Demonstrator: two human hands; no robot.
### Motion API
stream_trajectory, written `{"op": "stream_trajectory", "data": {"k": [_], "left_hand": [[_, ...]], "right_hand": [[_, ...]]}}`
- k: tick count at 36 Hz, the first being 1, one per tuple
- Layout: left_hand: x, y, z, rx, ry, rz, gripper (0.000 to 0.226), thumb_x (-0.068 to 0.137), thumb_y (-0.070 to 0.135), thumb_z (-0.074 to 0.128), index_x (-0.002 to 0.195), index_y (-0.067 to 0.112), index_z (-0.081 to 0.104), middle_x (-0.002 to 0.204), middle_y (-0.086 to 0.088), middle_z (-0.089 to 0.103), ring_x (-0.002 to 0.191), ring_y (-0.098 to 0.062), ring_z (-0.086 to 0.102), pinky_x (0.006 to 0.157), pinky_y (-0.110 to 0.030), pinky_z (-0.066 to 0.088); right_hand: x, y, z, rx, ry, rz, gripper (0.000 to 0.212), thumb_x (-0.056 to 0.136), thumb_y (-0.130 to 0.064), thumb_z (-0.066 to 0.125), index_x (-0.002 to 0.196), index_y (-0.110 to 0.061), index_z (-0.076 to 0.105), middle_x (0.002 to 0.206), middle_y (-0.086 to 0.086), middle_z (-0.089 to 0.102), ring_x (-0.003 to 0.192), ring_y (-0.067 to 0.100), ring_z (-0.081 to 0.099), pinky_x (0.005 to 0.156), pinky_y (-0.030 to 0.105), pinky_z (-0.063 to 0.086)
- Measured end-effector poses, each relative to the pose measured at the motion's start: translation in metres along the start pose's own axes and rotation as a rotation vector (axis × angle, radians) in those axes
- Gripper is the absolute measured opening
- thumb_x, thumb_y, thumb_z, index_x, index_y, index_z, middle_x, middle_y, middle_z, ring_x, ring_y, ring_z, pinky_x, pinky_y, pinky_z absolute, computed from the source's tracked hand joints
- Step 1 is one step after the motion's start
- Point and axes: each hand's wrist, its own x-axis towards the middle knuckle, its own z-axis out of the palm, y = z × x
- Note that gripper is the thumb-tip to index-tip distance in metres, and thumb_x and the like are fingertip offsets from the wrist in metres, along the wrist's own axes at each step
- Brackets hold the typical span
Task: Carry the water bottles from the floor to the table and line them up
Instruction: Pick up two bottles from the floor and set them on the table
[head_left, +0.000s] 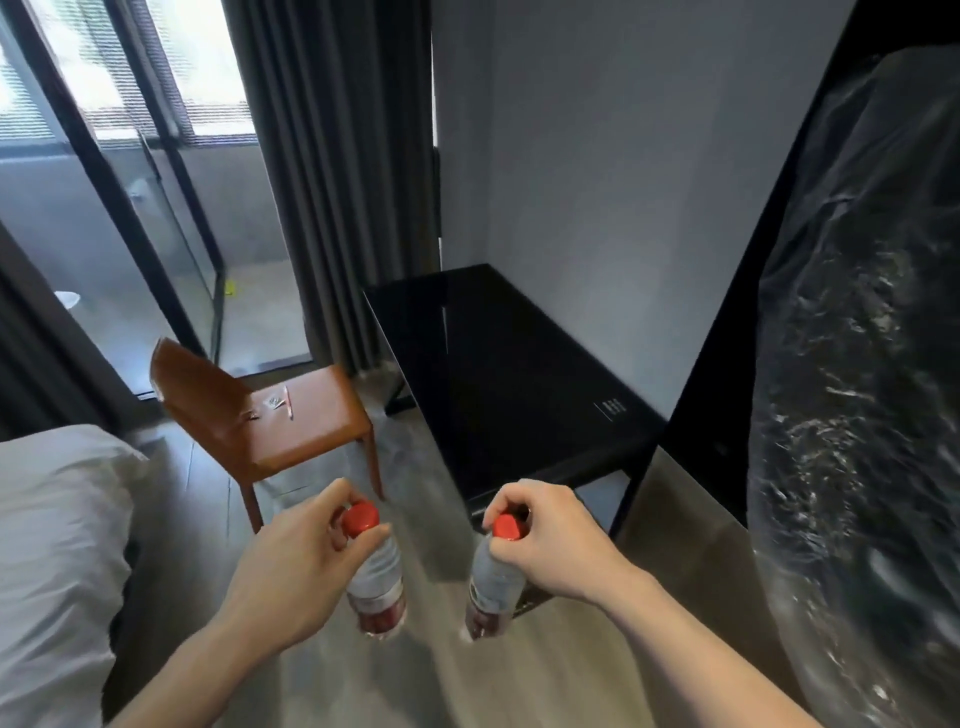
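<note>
Two clear water bottles with red caps and red-and-white labels hang in the air above the floor. My left hand (296, 566) pinches the left bottle (376, 582) by its neck, just under the cap. My right hand (550, 540) grips the right bottle (493, 582) around its cap and neck. Both bottles hang roughly upright, a short gap between them. The black table (498, 374) stands against the wall ahead, its near edge just beyond the right hand.
A brown chair (291, 415) with small items on its seat stands left of the table. A bed with white bedding (57, 545) fills the lower left. Something wrapped in clear plastic film (857, 364) rises on the right. Grey curtains and a glass door lie behind.
</note>
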Motion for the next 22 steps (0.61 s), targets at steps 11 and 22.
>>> {"op": "stream_trajectory", "data": {"k": [11,22], "left_hand": [[0.177,-0.085,-0.016,-0.004,-0.086,0.214,0.026,0.085,0.061,0.06,0.086,0.04,0.045,0.073,0.015,0.058,0.071,0.0,0.056,0.054,-0.023,0.04],[0.354,-0.141,0.015,0.05,-0.18,0.262,0.028,0.084,0.065,0.059,0.09,0.04,0.048,0.071,0.022,0.058,0.066,0.002,0.057,0.053,-0.017,0.035]], "right_hand": [[0.134,-0.012,0.023,-0.012,0.156,0.154,0.018,0.067,-0.037,0.064,0.084,-0.042,0.065,0.09,-0.027,0.063,0.078,0.0,0.062,0.059,0.02,0.047],[0.262,0.009,0.023,0.051,0.214,0.316,0.017,0.069,-0.03,0.068,0.082,-0.04,0.067,0.078,-0.023,0.066,0.067,0.0,0.062,0.057,0.017,0.047]]}}
